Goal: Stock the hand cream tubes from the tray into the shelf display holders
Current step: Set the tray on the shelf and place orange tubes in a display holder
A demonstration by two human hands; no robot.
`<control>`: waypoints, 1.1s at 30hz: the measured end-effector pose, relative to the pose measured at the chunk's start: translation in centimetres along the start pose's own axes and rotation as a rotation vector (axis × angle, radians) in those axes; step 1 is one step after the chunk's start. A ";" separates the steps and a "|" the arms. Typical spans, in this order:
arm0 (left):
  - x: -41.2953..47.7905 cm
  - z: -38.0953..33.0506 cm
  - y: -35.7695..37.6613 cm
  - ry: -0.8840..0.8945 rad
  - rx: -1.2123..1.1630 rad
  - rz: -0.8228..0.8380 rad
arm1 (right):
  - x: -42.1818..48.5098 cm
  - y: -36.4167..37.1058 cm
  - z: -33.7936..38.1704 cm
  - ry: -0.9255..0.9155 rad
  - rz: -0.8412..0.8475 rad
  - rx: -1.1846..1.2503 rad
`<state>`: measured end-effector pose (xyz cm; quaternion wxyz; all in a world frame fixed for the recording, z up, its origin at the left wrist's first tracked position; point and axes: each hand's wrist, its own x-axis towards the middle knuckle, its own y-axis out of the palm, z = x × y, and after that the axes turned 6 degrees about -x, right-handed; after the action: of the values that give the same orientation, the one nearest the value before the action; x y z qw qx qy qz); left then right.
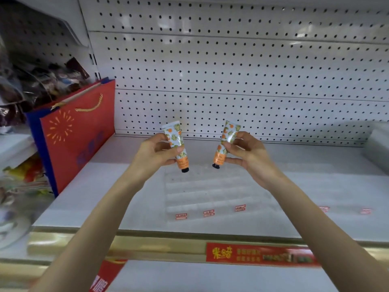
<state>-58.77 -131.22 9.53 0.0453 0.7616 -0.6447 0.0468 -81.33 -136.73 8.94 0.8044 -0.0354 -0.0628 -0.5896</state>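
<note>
The left hand [153, 153] pinches the left tube [174, 134] between thumb and curled fingers, and the right hand [248, 153] grips the right tube [228, 133] the same way. Both tubes hang above the clear display holder [210, 192]. Each is white with orange fruit and green leaves, an orange band and a black cap. The left cap points to five o'clock, the right to seven. A red gift bag [77, 140] stands at nine o'clock on the shelf [109, 182].
</note>
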 end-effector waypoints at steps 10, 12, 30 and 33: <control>3.9 3.3 3.2 0.026 0.310 -0.005 | 3.4 0.3 -3.0 0.046 0.029 -0.219; 3.9 3.9 3.3 0.027 0.344 0.016 | 3.6 0.4 -3.5 0.044 0.091 -0.255; 5.1 4.1 4.0 -0.005 0.334 0.126 | 4.2 -0.7 -4.8 -0.061 0.074 -0.429; 5.0 4.1 3.9 0.002 0.336 0.133 | 4.0 -0.7 -4.7 -0.063 0.061 -0.440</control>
<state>-61.75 -137.26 6.15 -0.0851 0.7142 -0.6767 0.1572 -80.49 -141.31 4.86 0.7923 -0.2302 0.0435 -0.5633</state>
